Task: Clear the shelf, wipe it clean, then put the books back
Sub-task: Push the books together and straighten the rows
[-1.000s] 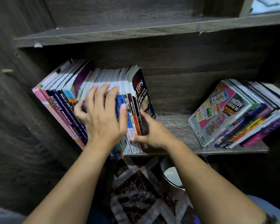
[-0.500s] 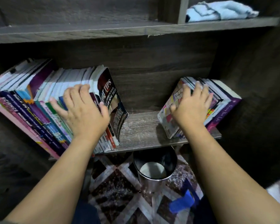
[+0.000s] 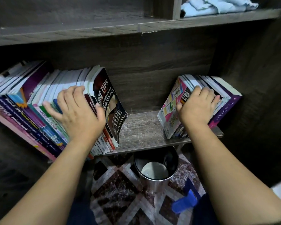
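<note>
My left hand (image 3: 78,114) lies flat, fingers spread and released, on the leaning row of colourful paperback books (image 3: 31,111) at the left of the dark wood-grain shelf (image 3: 141,129). My right hand (image 3: 198,108) curls over the smaller leaning stack of books (image 3: 169,109) at the right end, grasping it.

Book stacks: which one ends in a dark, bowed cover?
The left stack, under the left hand; the right stack faces the gap with a pale, flat cover.
</note>
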Demonstrator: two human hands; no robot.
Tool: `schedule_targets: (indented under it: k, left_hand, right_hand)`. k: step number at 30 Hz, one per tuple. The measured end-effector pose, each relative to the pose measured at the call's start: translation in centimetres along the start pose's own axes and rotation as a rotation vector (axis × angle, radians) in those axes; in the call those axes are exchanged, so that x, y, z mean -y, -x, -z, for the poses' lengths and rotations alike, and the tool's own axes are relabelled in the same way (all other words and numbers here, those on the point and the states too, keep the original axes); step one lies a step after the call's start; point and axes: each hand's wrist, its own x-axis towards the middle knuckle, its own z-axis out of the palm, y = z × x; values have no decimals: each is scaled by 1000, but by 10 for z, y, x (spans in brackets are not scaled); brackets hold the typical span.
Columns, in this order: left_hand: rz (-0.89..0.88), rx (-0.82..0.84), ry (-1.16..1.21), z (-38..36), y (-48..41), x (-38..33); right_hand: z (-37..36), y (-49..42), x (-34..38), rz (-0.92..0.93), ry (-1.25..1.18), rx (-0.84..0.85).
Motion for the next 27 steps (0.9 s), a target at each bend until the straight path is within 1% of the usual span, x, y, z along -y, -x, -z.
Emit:
schedule_targets:
  k: [5,7,10,14,19,23,27]
  left_hand:
    - [4,-4,8,0,0,0]
    - [1,-3,14,0,0,0]
    - [-8,-7,27,0,0,2]
    - [-20,2,10,0,-1,5]
    - [-37,17,17,0,-2,9]
    - [-78,-29,57,5,-2,14]
    - [-153,-88,129,12,-9,28]
  right_hand:
    - [2,7,5,65,-82,-122]
    - [5,5,4,83,-202,-134]
    - [3,10,7,86,-453,-129]
    - [-6,17,17,-12,-556,-85]
    - [-8,18,27,-115,-793,-72]
    - [-10,18,33,-73,-789,-53]
    - [-9,26,47,-73,-843,-120]
